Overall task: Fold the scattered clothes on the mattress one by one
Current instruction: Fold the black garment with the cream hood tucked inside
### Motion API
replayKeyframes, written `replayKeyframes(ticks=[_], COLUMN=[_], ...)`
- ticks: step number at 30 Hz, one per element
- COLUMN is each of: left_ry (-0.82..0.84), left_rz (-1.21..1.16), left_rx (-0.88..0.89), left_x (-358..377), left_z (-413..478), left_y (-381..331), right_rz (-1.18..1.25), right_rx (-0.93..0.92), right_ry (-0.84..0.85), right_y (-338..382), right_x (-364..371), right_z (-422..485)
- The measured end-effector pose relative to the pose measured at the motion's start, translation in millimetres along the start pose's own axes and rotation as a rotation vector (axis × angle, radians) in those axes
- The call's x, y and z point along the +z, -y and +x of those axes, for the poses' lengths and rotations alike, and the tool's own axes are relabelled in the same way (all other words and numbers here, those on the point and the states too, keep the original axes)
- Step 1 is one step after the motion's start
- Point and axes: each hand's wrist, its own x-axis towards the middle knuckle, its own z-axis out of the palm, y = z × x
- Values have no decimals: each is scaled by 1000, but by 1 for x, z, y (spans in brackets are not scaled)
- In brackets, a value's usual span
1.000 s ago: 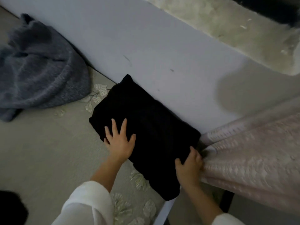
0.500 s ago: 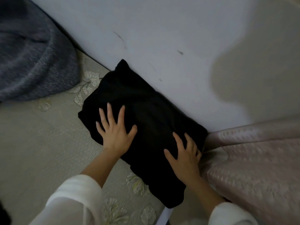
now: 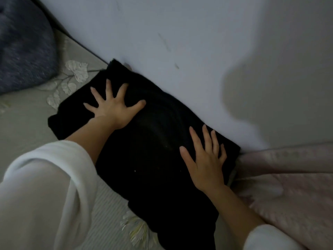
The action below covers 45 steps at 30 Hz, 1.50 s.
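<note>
Black garment (image 3: 153, 141), folded, lies on the mattress (image 3: 23, 134) against the wall (image 3: 180, 33). Left hand (image 3: 113, 107) and right hand (image 3: 205, 159) both rest flat on it, fingers spread wide, holding nothing. Grey cloth (image 3: 23, 51) sits far left; pink quilt (image 3: 288, 186) touches the garment's right edge.

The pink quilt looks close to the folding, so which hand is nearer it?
Right. The right hand lies flat on the folded black garment at the end beside the pink quilt; the left hand presses the opposite end, farther away.
</note>
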Motion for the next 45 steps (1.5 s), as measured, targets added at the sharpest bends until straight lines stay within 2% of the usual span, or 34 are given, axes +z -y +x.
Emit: replayKeyframes(ticks=[2,4,7,9,11,13,14,16,18,19,23,25,27,28,30,32,35,40,45], left_ry=[-24,-104,-265,-302,-272,-229,-220,-216,-196,-177,-129,-156,-159,-149,-134,-129,-135,-222,-256], left_rz=[-48,-70,-131,-213,-294,-317,-305,-239,-144,-106,-97,-149,-191,-207,-245,-310,-370,-425,-441], left_rx=[30,79,139,144,147,154,153,153,167,175,176,214,262,269,260,243,169,-100,-333], left_x=[0,3,24,45,65,80,83,83,78,76,71,78,92,99,108,109,102,90,88], left_z=[-10,-36,-109,-166,-209,-231,-236,-235,-229,-227,-228,-238,-253,-259,-267,-274,-282,-314,-377], left_y=[4,10,19,18,13,10,10,14,19,22,25,28,32,34,39,46,67,147,250], right_rz=[147,294,356,431,537,613,611,620,615,600,517,401,260,170,36,-13,2,-29,-151], right_rx=[19,75,208,370,513,533,515,520,608,655,746,650,419,287,83,-26,-199,-462,-627], right_ry=[-67,-209,-409,-389,-255,-73,-55,-196,-349,-365,-191,-276,-385,-367,-242,-150,-130,95,289], right_y=[-3,-10,-28,-36,-37,-27,-23,-21,-30,-35,-31,-17,-1,6,18,30,62,140,208], right_x=[-3,-11,-19,-21,-19,-13,-12,-17,-24,-24,-13,-15,-19,-18,-9,-6,-5,33,93], right_z=[-4,-15,-47,-73,-97,-119,-128,-133,-122,-114,-99,-104,-116,-122,-131,-134,-135,-149,-193])
